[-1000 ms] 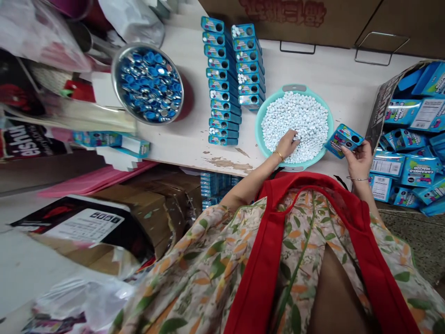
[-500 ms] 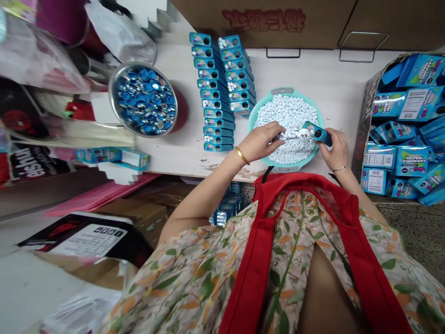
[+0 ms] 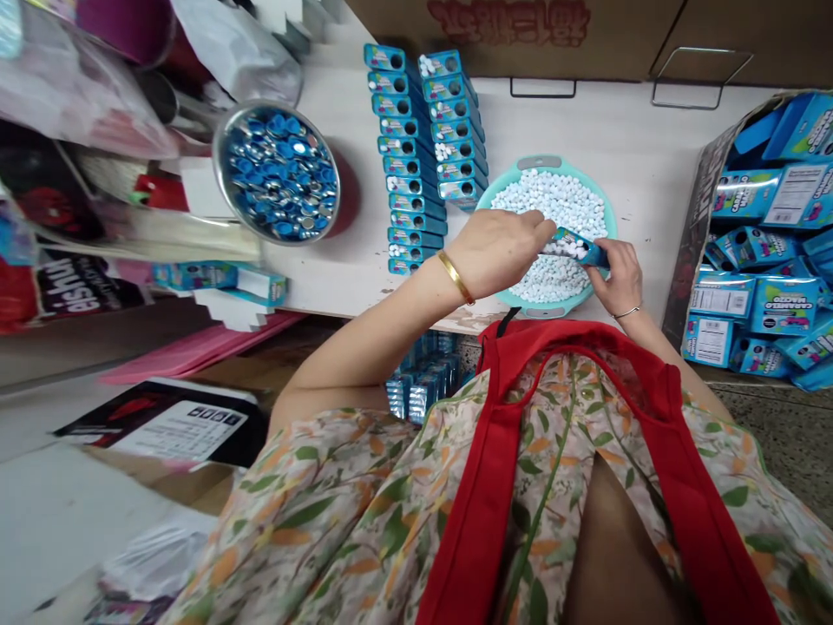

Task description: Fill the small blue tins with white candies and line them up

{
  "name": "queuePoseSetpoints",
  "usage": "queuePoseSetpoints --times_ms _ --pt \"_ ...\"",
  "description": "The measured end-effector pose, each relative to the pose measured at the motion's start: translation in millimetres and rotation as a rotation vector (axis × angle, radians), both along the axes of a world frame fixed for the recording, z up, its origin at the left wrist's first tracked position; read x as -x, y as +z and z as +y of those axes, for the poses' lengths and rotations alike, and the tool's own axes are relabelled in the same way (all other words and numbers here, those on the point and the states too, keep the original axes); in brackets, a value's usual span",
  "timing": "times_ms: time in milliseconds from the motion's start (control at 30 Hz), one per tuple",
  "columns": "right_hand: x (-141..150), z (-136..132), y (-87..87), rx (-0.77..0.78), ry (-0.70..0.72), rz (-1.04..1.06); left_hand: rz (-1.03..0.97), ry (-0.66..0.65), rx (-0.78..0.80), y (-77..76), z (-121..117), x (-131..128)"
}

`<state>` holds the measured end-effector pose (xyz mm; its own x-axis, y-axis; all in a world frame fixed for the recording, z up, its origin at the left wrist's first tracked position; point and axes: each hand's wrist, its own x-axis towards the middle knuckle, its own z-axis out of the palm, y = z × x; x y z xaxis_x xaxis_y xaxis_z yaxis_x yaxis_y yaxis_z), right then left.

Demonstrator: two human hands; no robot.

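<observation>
My right hand [image 3: 618, 273] grips a small blue candy box [image 3: 589, 252], tilted over the colander. White candies [image 3: 566, 247] lie along the box's upper side. My left hand [image 3: 501, 247] is at the box's left end with its fingers closed; what they hold is hidden under them. Below both hands stands a turquoise colander [image 3: 610, 208] filled with small white candies [image 3: 553, 195]. To the left, blue boxes [image 3: 416, 211] with round holes in their top ends stand in two rows, white candies showing on several.
A metal bowl [image 3: 218, 169] of blue and silver caps stands on the left of the white table [image 3: 355, 278]. An open carton [image 3: 696, 200] of blue candy boxes is at the right. Large cardboard cartons [image 3: 625, 43] line the back. More packs [image 3: 423, 391] show below the table edge.
My left hand has moved right and up to the box, from over the candies. The box in my right hand has turned and lies more level. The whole view has shifted slightly.
</observation>
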<state>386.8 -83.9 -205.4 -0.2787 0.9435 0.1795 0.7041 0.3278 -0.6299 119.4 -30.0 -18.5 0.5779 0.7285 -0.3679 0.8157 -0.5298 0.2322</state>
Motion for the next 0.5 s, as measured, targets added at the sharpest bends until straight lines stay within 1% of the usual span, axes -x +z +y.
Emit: queuePoseSetpoints --times_ms 100,167,233,267,333,367,433,500 --pt "-1 0 -2.3 -0.003 0.014 -0.011 0.056 -0.007 0.015 11.9 -1 -7" --pt "0 0 -4.1 -0.009 0.021 -0.007 0.075 -0.005 0.020 15.9 -4 -11" --pt "1 0 -5.8 -0.015 0.027 -0.004 0.059 -0.004 0.002 14.2 -8 -12" --pt "1 1 -6.5 -0.015 0.029 -0.002 0.033 0.001 -0.015 10.4 -9 -9" --pt "1 1 -7.0 -0.004 0.030 -0.002 -0.041 0.042 -0.051 -4.3 -12 1" --pt "0 1 -6.7 0.005 0.029 -0.004 -0.071 0.078 -0.065 -15.6 -12 10" --pt "-2 1 -4.7 0.023 0.022 -0.008 -0.082 0.166 -0.073 -46.1 -11 30" --pt "-8 0 -1.2 0.035 0.001 0.000 -0.025 0.260 -0.039 -84.2 -10 49"
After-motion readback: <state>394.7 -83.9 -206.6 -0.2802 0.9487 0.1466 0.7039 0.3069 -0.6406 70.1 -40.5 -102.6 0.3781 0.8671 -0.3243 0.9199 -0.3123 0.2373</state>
